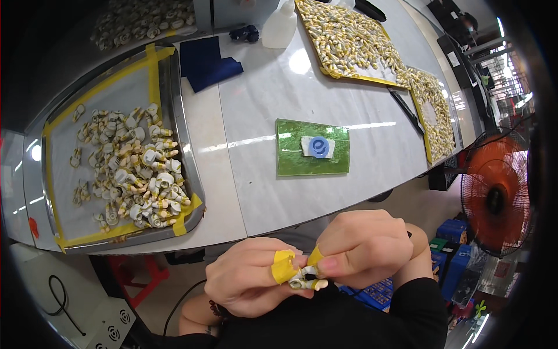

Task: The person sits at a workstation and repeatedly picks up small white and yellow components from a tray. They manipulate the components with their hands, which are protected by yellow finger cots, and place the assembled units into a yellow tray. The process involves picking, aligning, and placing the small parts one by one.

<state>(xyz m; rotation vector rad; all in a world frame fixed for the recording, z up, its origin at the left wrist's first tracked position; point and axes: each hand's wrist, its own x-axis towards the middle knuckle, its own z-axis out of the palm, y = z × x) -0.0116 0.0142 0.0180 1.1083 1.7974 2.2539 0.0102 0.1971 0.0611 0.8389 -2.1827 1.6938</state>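
Just off the table's near edge, my two hands meet over a small white, yellow and flesh-coloured figurine part (301, 283). My left hand (247, 279) is closed and grips it from the left. From the other side my right hand (365, 247) pinches it between thumb and bent fingers. Yellow tape wraps a finger on each hand. The fingers cover much of the part, so its full shape is hidden. Beyond the hands lies a green glass-like plate (290, 166), bearing a white pad with a round blue piece (318, 147) on it.
At left, a metal tray (189, 145) edged with yellow tape holds many similar parts. Trays of smaller yellow-and-white pieces (351, 41) (433, 110) stand far right. A blue cloth (206, 64), a white bottle (280, 26) and black tweezers (406, 110) are on the table. An orange fan (495, 195) stands right.
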